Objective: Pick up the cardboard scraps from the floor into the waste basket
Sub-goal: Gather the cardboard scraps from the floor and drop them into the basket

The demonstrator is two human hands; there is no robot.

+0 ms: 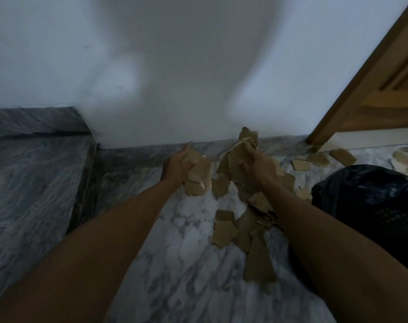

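My left hand (177, 166) grips a small bundle of brown cardboard scraps (198, 180) above the marble floor. My right hand (256, 169) grips a larger bunch of torn cardboard (246, 139) that sticks up past the fingers and hangs below the wrist. Several more scraps (224, 229) lie on the floor under my right forearm, and a long piece (259, 262) lies nearer to me. The waste basket (370, 201), lined with a black bag, stands at the right, just beyond my right arm.
A white wall with a grey marble skirting (137, 157) runs across ahead. A raised dark marble step (35, 178) fills the left. A wooden door frame (352, 94) leans in at the upper right, with loose cardboard scraps (342, 157) on the floor near its foot.
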